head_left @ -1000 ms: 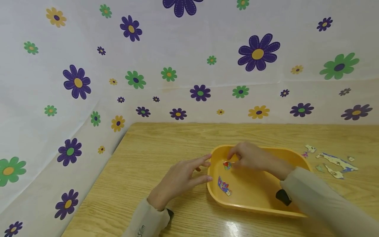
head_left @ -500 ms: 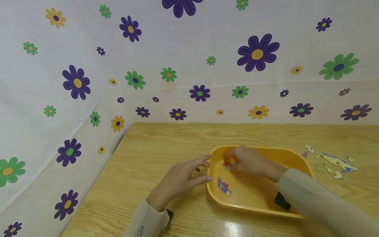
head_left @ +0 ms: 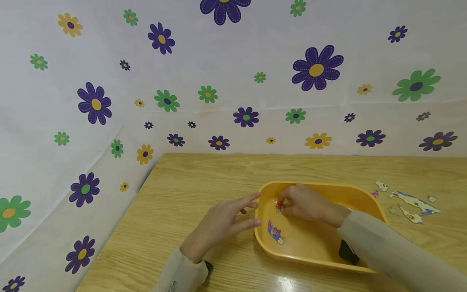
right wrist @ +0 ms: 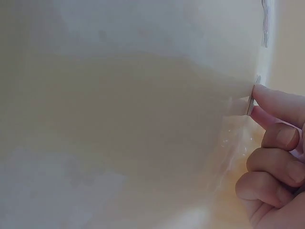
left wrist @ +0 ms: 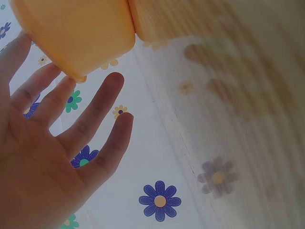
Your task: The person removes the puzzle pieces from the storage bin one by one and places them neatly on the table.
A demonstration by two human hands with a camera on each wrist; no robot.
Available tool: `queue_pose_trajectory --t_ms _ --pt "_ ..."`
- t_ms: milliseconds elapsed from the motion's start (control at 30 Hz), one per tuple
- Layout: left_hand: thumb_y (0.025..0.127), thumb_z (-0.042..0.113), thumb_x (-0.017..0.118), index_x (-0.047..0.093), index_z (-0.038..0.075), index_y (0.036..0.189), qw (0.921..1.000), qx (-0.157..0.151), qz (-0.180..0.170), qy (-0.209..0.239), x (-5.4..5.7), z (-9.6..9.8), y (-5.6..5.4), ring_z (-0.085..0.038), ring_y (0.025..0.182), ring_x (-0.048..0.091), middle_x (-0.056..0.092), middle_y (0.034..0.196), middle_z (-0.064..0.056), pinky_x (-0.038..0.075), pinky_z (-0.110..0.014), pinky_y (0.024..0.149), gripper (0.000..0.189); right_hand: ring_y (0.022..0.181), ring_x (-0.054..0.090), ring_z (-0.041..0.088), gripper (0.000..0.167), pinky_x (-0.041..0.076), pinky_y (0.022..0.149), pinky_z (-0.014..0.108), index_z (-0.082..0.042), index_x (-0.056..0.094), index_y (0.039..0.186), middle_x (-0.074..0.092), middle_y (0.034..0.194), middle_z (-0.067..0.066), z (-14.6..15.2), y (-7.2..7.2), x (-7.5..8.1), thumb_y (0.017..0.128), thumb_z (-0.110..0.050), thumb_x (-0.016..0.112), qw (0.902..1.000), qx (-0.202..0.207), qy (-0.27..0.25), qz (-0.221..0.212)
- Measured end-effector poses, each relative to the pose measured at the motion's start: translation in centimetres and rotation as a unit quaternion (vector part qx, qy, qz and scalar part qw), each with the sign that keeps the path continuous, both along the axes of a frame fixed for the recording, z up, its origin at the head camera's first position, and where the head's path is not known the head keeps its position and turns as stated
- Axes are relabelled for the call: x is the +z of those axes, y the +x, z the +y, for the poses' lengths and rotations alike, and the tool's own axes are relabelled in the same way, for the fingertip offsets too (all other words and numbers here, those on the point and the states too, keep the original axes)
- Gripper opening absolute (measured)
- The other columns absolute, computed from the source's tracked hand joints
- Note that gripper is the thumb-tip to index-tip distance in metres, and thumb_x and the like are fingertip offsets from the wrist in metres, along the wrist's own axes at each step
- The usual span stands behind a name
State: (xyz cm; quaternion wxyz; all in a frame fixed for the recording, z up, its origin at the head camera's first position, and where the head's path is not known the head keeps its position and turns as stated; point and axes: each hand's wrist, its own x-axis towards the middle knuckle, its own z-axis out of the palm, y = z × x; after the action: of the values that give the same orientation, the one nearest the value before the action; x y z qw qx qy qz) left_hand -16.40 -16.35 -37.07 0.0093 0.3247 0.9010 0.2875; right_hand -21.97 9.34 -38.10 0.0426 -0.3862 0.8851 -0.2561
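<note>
An orange plastic tray (head_left: 310, 245) sits on the wooden table. Inside, at its left end, my right hand (head_left: 310, 205) pinches a small colourful puzzle piece (head_left: 279, 209) between thumb and index finger. The right wrist view catches this thin piece (right wrist: 251, 102) edge-on at the tray floor, the other fingers curled beneath. A second, longer multicoloured puzzle piece (head_left: 275, 232) lies flat nearer the tray's front left. My left hand (head_left: 219, 224) is at the tray's left end, fingers spread and fingertips right at the rim; the left wrist view has them extended along the tray's outer wall (left wrist: 86, 33).
To the right of the tray, several flat pale puzzle pieces (head_left: 414, 202) lie on the table (head_left: 189, 182). A white sheet printed with flowers (head_left: 219, 73) hangs behind the table and along its left side.
My right hand has moved slightly left and down toward the small piece, and its thumb and index finger now pinch it. The left hand has stayed at the rim.
</note>
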Motion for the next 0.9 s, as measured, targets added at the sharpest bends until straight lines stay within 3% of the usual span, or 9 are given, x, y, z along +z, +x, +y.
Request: queue_pose_trajectory --t_ms 300,567,900 --pt "0.099 0.037 0.067 0.050 0.010 0.150 1.0000 -0.005 -0.003 0.002 0.0 0.2 0.0 -0.018 0.098 0.070 0.070 0.126 0.002 0.056 -0.029 0.081 0.061 0.061 0.049 0.001 0.006 0.046 0.056 0.021 -0.007 0.075 0.084 0.067 0.076 -0.006 0.2 0.4 0.3 0.085 -0.010 0.080 0.9995 0.008 0.022 0.022" --pt "0.098 0.037 0.068 0.050 0.011 0.150 0.9999 -0.004 -0.011 0.001 0.1 0.3 0.0 -0.016 0.098 0.069 0.070 0.126 0.002 0.056 -0.027 0.081 0.060 0.055 0.035 0.001 0.008 0.033 0.050 0.023 -0.009 0.075 0.085 0.046 0.060 -0.012 1.3 0.9 2.7 0.085 -0.015 0.080 0.9985 -0.009 0.018 0.050" --pt "0.098 0.035 0.068 0.051 0.010 0.149 1.0000 -0.002 -0.003 0.007 0.0 0.0 -0.1 -0.017 0.097 0.069 0.071 0.125 0.002 0.057 -0.030 0.081 0.059 0.055 0.037 0.007 0.010 0.031 0.053 0.026 -0.005 0.074 0.095 0.042 0.060 -0.010 4.1 0.8 5.8 0.089 -0.012 0.077 0.9989 -0.046 0.006 -0.006"
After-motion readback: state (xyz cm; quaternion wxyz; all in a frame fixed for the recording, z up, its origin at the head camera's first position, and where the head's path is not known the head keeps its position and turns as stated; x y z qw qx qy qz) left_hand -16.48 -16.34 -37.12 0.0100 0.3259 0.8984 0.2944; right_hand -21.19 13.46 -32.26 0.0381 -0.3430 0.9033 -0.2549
